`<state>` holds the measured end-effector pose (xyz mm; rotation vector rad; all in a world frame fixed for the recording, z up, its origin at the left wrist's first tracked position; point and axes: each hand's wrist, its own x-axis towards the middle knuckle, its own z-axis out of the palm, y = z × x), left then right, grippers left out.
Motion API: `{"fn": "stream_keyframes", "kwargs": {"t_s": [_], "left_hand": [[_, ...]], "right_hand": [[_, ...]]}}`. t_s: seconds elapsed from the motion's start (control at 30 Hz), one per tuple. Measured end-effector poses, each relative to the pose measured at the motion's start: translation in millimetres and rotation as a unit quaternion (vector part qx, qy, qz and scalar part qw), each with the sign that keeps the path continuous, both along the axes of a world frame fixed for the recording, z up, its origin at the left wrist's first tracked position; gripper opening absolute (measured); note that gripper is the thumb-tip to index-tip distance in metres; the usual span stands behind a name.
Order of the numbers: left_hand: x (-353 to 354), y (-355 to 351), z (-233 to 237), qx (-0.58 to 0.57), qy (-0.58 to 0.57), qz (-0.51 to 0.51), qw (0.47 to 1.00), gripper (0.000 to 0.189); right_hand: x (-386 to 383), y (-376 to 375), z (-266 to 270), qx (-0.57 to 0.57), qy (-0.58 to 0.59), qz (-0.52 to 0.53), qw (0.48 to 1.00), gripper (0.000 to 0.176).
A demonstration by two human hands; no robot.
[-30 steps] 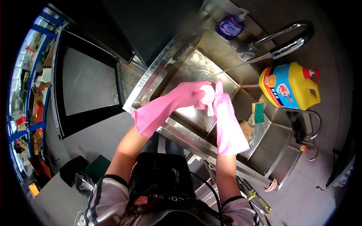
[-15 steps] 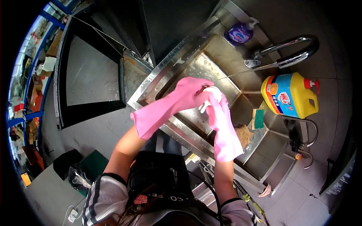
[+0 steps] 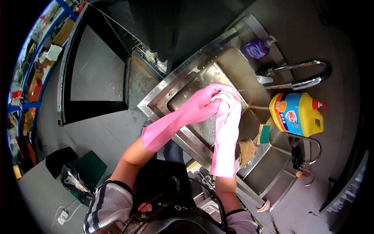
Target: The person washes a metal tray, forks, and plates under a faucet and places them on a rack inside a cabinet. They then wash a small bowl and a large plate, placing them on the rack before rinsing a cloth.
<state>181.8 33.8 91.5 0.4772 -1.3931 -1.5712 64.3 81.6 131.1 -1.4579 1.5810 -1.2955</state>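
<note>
Long pink rubber gloves cover both my hands over the left sink basin (image 3: 202, 130). Between them is a small white rounded thing (image 3: 227, 97), mostly hidden by the gloved fingers; I cannot tell its kind. My left hand (image 3: 212, 97) reaches across it from the left, fingers curled over its far side. My right hand (image 3: 229, 109) closes around it from below and the right. A thin stream of water (image 3: 249, 90) runs from the faucet (image 3: 307, 82) toward the fingers.
A purple soap bottle (image 3: 255, 48) and a yellow detergent jug (image 3: 298, 114) stand behind the sink. A green-and-yellow sponge (image 3: 263, 134) and a brown scrub cloth (image 3: 246, 152) lie on the divider. At left, a black-framed door (image 3: 97, 66) hangs open.
Both hands have moved nearer the water stream, and the white thing is now more covered by the fingers. The camera view has shifted slightly.
</note>
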Motion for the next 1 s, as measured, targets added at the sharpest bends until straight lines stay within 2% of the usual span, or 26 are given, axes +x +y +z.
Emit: {"fn": "stream_keyframes", "kwargs": {"t_s": [0.03,0.13,0.17,0.27,0.3,0.37,0.4,0.47,0.5,0.53,0.6,0.67,0.73,0.77,0.8,0.83,0.87,0.93,1.0], "left_hand": [[3,1,2,0.029,0.017,0.007,0.999,0.044],[31,-5,35,0.016,-0.096,0.009,0.995,0.047],[33,-4,35,-0.044,-0.137,0.075,0.987,0.052],[54,-7,21,-0.127,-0.109,0.089,0.982,0.053],[62,-7,16,-0.136,-0.115,0.123,0.976,0.045],[86,-2,10,0.006,-0.036,0.102,0.994,0.041],[100,0,8,0.076,0.008,0.091,0.993,0.039],[142,4,23,0.187,0.111,0.083,0.973,0.06],[162,4,23,0.212,0.088,0.118,0.966,0.066],[182,0,21,0.238,0.065,0.151,0.957,0.072],[214,-11,18,0.299,-0.006,0.269,0.916,0.063],[240,-50,-32,0.304,-0.135,0.363,0.87,0.053],[246,-93,-94,0.199,-0.221,0.495,0.817,0.052],[251,-107,-77,0.249,-0.214,0.462,0.823,0.055],[255,-128,-69,0.277,-0.257,0.423,0.823,0.06],[251,-150,-87,0.26,-0.225,0.421,0.839,0.062],[248,-169,-89,0.225,-0.276,0.415,0.837,0.06],[236,-205,-77,0.283,-0.289,0.392,0.826,0.051],[230,-246,-79,0.224,-0.397,0.36,0.814,0.04]], "right_hand": [[-1,-4,2,-0.05,0.021,0.042,0.998,0.02],[21,-1,18,0.025,-0.026,0.045,0.998,0.031],[25,-3,19,0.021,-0.016,0.063,0.998,0.034],[42,-17,17,0.008,0.01,0.132,0.991,0.042],[50,-21,16,0.003,0.017,0.158,0.987,0.045],[73,-18,4,0.012,-0.025,0.112,0.993,0.052],[80,-21,1,0.053,-0.065,0.1,0.991,0.057],[93,-31,6,0.115,-0.142,0.1,0.978,0.07],[100,-37,15,0.138,-0.177,0.113,0.968,0.081],[98,-41,15,0.129,-0.152,0.119,0.973,0.086],[87,-49,7,0.103,-0.117,0.104,0.982,0.083],[72,-50,-6,0.079,-0.119,0.07,0.987,0.084],[63,-46,-10,0.089,-0.108,0.024,0.99,0.074],[61,-42,-10,0.095,-0.104,0.017,0.99,0.071],[60,-39,-9,0.101,-0.099,0.008,0.99,0.068],[57,-36,-9,0.111,-0.094,-0.003,0.989,0.066],[53,-34,-11,0.122,-0.089,-0.014,0.989,0.065],[47,-31,-15,0.146,-0.082,-0.04,0.985,0.063],[46,-28,-18,0.146,-0.052,-0.064,0.986,0.061]]}}
